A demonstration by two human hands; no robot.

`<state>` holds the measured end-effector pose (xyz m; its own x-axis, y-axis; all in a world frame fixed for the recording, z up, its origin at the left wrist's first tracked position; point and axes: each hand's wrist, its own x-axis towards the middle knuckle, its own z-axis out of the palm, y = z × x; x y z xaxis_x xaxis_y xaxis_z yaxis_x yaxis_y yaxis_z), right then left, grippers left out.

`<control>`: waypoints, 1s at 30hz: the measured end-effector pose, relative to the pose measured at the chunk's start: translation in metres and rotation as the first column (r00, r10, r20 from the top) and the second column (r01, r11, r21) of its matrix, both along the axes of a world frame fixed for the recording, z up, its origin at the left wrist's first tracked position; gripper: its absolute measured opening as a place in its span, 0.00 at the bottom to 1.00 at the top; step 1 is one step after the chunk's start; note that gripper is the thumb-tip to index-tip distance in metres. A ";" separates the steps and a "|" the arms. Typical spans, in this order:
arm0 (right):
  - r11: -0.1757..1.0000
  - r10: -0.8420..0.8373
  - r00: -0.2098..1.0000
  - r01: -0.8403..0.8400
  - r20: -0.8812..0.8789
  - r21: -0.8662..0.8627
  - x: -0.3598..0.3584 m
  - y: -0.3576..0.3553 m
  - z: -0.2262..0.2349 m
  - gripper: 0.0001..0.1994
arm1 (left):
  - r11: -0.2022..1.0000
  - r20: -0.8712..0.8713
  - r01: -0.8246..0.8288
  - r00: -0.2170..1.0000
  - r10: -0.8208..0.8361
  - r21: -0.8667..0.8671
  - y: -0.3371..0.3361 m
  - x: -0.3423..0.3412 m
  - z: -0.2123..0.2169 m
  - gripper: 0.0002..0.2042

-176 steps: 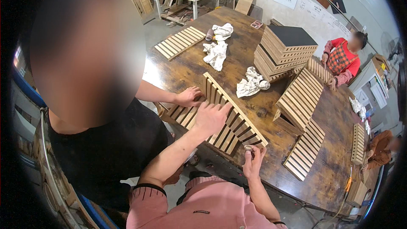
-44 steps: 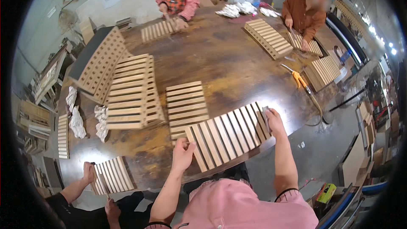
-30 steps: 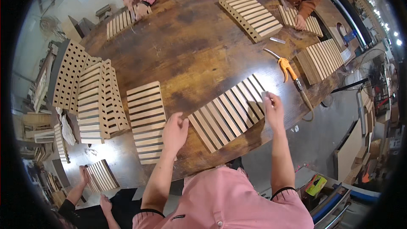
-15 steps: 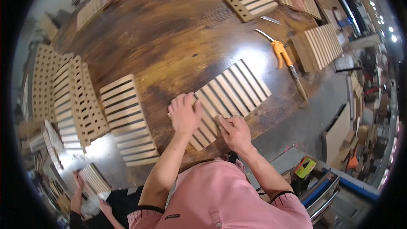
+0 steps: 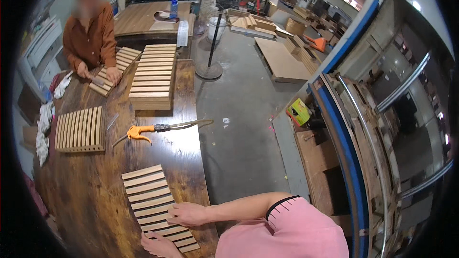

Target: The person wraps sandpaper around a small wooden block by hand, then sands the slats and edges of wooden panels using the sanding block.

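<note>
A slatted wooden panel (image 5: 149, 193), pale strips with dark gaps, lies flat on the table near its right edge. My left hand (image 5: 160, 245) is at the panel's near left edge, holding it there, its fingers partly cut off by the picture's lower rim. On the slats towards the panel's right side rests my right hand (image 5: 189, 214). Its fingers are closed and curled downward; what they pinch, if anything, is too small to make out. Farther up the table lies an orange air blow gun (image 5: 139, 131) with its hose, touched by neither hand.
A stack of slatted panels (image 5: 152, 76) stands at the table's far edge, another stack (image 5: 80, 129) at the left. Across the table, a person in a brown shirt (image 5: 90, 38) works on a similar panel. At right stands a blue-edged rack (image 5: 346, 177).
The view has swung to the right, bringing the floor, the rack and the person across the table into sight. My hands stay on the same panel.
</note>
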<state>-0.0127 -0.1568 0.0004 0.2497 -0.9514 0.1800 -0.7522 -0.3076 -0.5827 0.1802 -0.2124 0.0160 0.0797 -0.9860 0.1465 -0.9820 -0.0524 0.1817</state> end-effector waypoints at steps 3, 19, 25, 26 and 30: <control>0.967 -0.026 0.993 0.055 0.118 -0.249 0.023 -0.024 -0.020 0.10 | 0.942 -0.011 0.123 0.991 -0.133 -0.312 0.001 0.000 -0.016 0.13; 0.999 -0.035 0.999 0.035 0.010 -0.010 0.055 -0.042 -0.016 0.13 | 0.983 -0.127 0.090 0.989 -0.071 0.157 -0.004 0.031 -0.017 0.14; 0.989 -0.051 0.996 0.061 0.077 -0.131 0.080 -0.109 0.007 0.14 | 0.994 -0.247 0.101 0.963 -0.105 -0.032 -0.012 0.015 -0.026 0.12; 0.986 -0.047 0.993 0.064 0.111 -0.156 0.072 -0.098 0.007 0.15 | 0.998 -0.268 0.065 0.961 -0.070 -0.026 -0.006 0.017 -0.036 0.16; 0.997 0.009 1.000 -0.009 -0.010 -0.073 0.012 -0.009 0.022 0.19 | 1.000 -0.273 0.017 0.962 -0.011 0.020 -0.001 0.027 -0.023 0.15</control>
<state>-0.0008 -0.1656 0.0225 0.2602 -0.9336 0.2463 -0.7549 -0.3557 -0.5509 0.2068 -0.2138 -0.0072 0.1000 -0.9900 0.0994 -0.8960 -0.0461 0.4417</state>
